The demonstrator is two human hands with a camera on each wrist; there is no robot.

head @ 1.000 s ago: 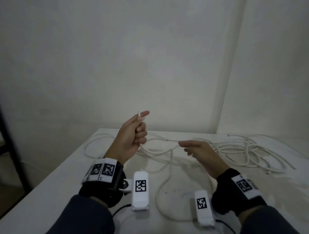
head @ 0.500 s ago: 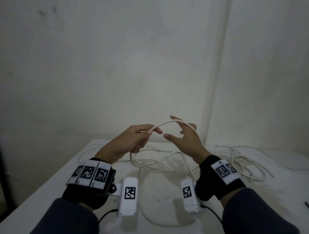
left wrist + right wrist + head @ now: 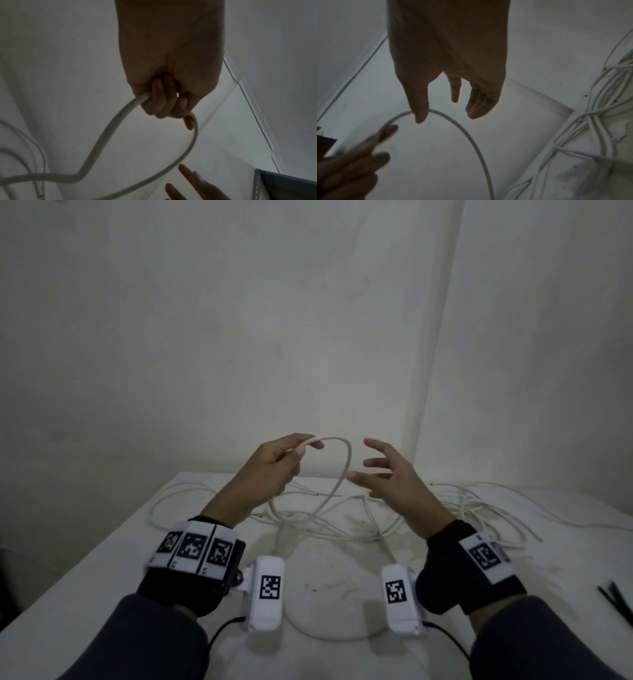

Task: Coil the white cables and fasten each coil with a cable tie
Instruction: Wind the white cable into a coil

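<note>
My left hand (image 3: 291, 455) is raised above the table and grips a white cable (image 3: 346, 460), which arches out of the fist into a loop and drops to the table. In the left wrist view the curled fingers (image 3: 159, 97) hold two runs of the same white cable (image 3: 106, 135). My right hand (image 3: 380, 470) hovers just right of the loop with fingers spread, holding nothing. The right wrist view shows that hand (image 3: 447, 108) open above the cable arc (image 3: 467, 135). More white cables (image 3: 455, 508) lie tangled on the table behind.
The white table (image 3: 102, 559) stands in a corner between two pale walls. Black cable ties (image 3: 616, 601) lie near its right edge. A loose cable loop (image 3: 322, 635) runs between my forearms at the front. A dark metal shelf (image 3: 283, 185) stands off to the left.
My right hand has let go of the cable loop and moved a little to the right with fingers spread. The left hand keeps its grip, and the loop now hangs from it alone.
</note>
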